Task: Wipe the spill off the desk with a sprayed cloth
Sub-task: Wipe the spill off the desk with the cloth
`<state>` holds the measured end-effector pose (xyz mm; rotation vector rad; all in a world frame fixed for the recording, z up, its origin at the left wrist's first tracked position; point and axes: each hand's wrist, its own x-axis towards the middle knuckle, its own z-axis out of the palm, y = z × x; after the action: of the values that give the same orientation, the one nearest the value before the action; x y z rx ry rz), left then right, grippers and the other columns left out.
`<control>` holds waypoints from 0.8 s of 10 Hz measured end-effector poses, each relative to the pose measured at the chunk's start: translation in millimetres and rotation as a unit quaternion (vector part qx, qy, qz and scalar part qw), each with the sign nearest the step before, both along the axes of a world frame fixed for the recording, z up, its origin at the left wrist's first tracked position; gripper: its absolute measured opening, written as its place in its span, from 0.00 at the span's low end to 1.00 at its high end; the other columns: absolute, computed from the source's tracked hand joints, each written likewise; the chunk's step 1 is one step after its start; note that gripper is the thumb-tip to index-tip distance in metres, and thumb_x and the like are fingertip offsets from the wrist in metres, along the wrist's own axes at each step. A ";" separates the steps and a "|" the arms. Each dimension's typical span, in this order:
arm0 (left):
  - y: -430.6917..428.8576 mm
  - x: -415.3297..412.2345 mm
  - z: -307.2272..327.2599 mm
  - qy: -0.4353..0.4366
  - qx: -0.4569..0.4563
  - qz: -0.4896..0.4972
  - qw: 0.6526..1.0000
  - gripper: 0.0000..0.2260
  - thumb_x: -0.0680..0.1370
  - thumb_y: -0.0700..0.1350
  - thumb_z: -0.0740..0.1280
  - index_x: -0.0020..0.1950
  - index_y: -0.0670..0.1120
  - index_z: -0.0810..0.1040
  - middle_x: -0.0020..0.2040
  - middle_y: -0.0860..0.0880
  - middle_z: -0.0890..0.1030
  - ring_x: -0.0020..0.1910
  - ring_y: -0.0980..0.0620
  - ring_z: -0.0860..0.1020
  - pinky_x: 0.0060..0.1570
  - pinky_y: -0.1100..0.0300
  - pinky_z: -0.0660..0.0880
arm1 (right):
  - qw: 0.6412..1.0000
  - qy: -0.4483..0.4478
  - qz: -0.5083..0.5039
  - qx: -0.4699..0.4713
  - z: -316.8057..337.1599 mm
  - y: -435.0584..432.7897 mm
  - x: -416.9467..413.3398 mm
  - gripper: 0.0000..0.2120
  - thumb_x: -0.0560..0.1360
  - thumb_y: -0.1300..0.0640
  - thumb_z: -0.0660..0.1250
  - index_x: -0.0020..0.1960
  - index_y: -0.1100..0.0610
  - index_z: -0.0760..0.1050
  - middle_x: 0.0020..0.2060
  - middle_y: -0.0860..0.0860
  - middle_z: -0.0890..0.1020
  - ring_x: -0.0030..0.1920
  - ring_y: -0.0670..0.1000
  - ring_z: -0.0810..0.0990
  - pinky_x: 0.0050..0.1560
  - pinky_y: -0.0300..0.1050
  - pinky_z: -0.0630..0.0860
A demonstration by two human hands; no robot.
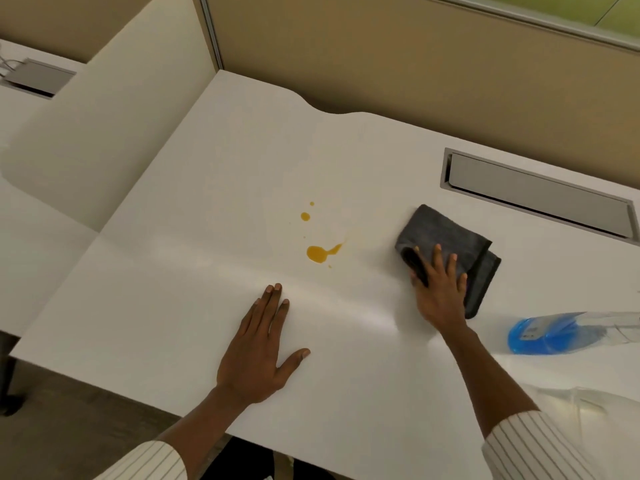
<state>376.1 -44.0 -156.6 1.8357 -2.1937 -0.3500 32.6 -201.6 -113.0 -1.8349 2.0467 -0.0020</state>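
An orange-yellow spill (320,252) lies on the white desk (194,258), with smaller drops (305,216) just beyond it. A folded dark grey cloth (450,237) rests on the desk to the right of the spill. My right hand (438,289) presses down on the cloth's near edge, fingers spread over it and thumb tucked against its left side. Flat on the desk, my left hand (259,348) rests with fingers apart, nearer than the spill and holding nothing. A spray bottle of blue liquid (554,332) lies at the right edge.
A grey recessed cable tray (540,195) sits in the desk behind the cloth. A beige partition (381,57) stands along the far edge. A neighbouring desk (31,109) with another grey tray (36,77) lies to the left. Another clear plastic object (588,400) shows at the right.
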 end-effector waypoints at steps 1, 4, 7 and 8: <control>0.4 -0.4 2.0 -0.005 0.002 0.002 1.000 0.43 0.82 0.68 0.61 0.86 0.43 0.53 0.88 0.45 0.48 0.87 0.45 0.49 0.82 0.48 0.54 | 1.000 0.007 0.002 0.014 2.2 -54.2 22.7 0.28 0.86 0.41 0.50 0.83 0.38 0.47 0.85 0.52 0.46 0.84 0.62 0.40 0.81 0.69 0.41; 0.5 -0.3 -0.1 -0.008 0.003 0.007 1.000 0.43 0.81 0.69 0.61 0.87 0.44 0.52 0.88 0.45 0.48 0.87 0.45 0.49 0.83 0.49 0.54 | 0.974 -0.040 0.221 -0.020 -4.6 45.4 61.1 0.30 0.84 0.45 0.54 0.83 0.35 0.47 0.85 0.45 0.44 0.84 0.56 0.36 0.82 0.61 0.38; 0.3 -0.5 0.7 -0.013 0.010 0.007 1.000 0.43 0.81 0.69 0.61 0.86 0.44 0.52 0.88 0.45 0.47 0.87 0.45 0.49 0.82 0.49 0.54 | 0.999 -0.015 0.044 0.010 7.3 -23.2 26.7 0.29 0.86 0.44 0.53 0.83 0.42 0.47 0.85 0.50 0.48 0.84 0.60 0.41 0.81 0.67 0.42; 0.1 -0.6 0.1 -0.009 0.007 0.003 1.000 0.43 0.81 0.69 0.61 0.86 0.43 0.53 0.88 0.45 0.48 0.87 0.45 0.49 0.82 0.48 0.54 | 0.996 0.005 0.089 0.009 4.6 -36.3 57.8 0.28 0.86 0.43 0.55 0.83 0.41 0.52 0.85 0.51 0.49 0.84 0.62 0.42 0.81 0.69 0.43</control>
<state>375.6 -43.9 -156.5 1.8604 -2.2019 -0.3487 90.4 -238.0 -108.4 -2.0027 1.8773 0.0727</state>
